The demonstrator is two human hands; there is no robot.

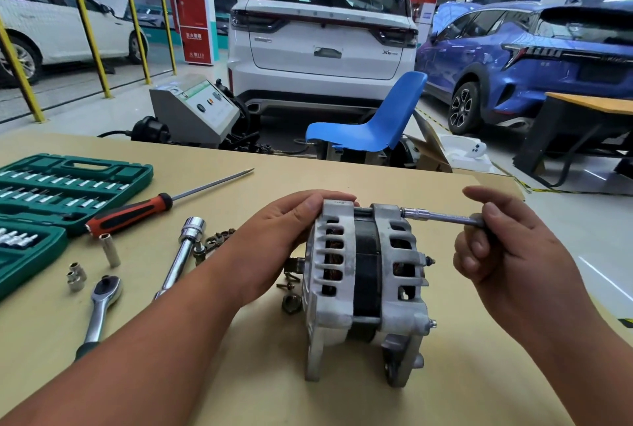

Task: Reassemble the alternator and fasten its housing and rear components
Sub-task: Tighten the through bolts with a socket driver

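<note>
Head view: green tool case (138, 172) holds silver bits (84, 183), left of alternator (366, 275).

Tan table (342, 172) is carrying an alternator (363, 288) standing on edge, an open green socket case (68, 179) at far left, a red-handled screwdriver (130, 215), a ratchet (102, 302), an extension bar (181, 254), 3 loose sockets (109, 249) and 1 nut (291, 304).

Garage hall, pale glossy floor (130, 96) mirroring strip lights. White SUV (322, 48) tail-on beyond the tan wooden tabletop's (342, 172) far edge; blue moulded plastic chair (370, 127) before it. Blue hatchback (534, 59) right, yellow steel posts (87, 24) left.
</note>
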